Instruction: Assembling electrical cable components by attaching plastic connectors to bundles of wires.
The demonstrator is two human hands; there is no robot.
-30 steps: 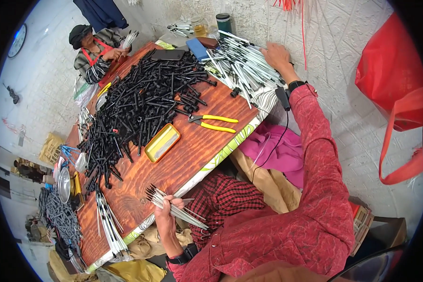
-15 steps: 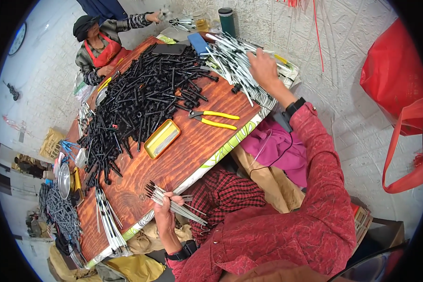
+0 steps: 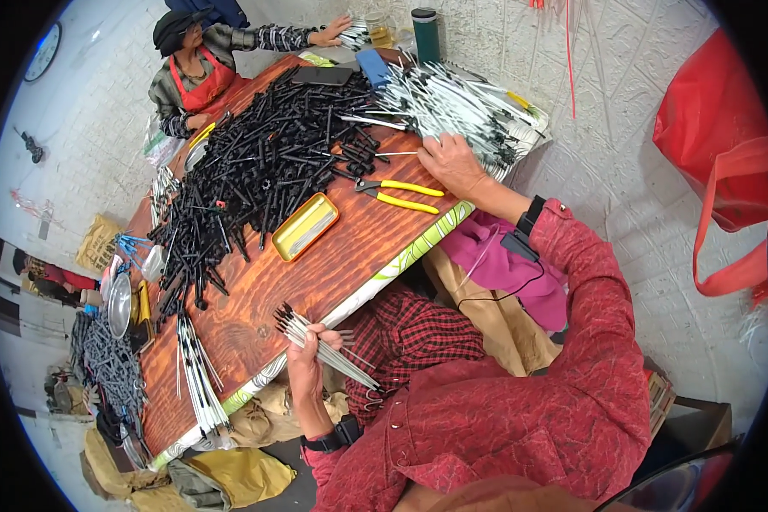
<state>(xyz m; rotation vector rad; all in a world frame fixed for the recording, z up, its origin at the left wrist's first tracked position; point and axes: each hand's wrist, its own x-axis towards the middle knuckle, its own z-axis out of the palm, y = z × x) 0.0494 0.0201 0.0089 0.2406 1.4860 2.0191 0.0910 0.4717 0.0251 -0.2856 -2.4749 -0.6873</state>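
Observation:
My left hand [image 3: 309, 363] is closed around a bundle of thin white rods with black tips [image 3: 328, 352], held over the table's near edge. The black tips point up and left. Beside the large heap of white rods [image 3: 452, 102] at the far right, my right hand [image 3: 454, 164] has its fingers pinched together on a single thin white rod [image 3: 398, 154], which sticks out to the left over the wood. Just below that hand lie yellow-handled pliers [image 3: 405, 194]. An open yellow tin [image 3: 305, 227] with thin pale pieces inside sits left of the pliers.
A big pile of black plastic parts [image 3: 264, 154] covers the table's middle. Another bundle of white rods [image 3: 198, 375] lies at the near left corner. Across the table a co-worker [image 3: 200, 77] reaches toward other rods. A green flask [image 3: 427, 36] and a blue box [image 3: 372, 66] stand at the back.
My right hand has come down and left from the rod heap with a white rod in its fingers. The left hand keeps its bundle. The co-worker's outstretched hand has moved onto the rods at the back.

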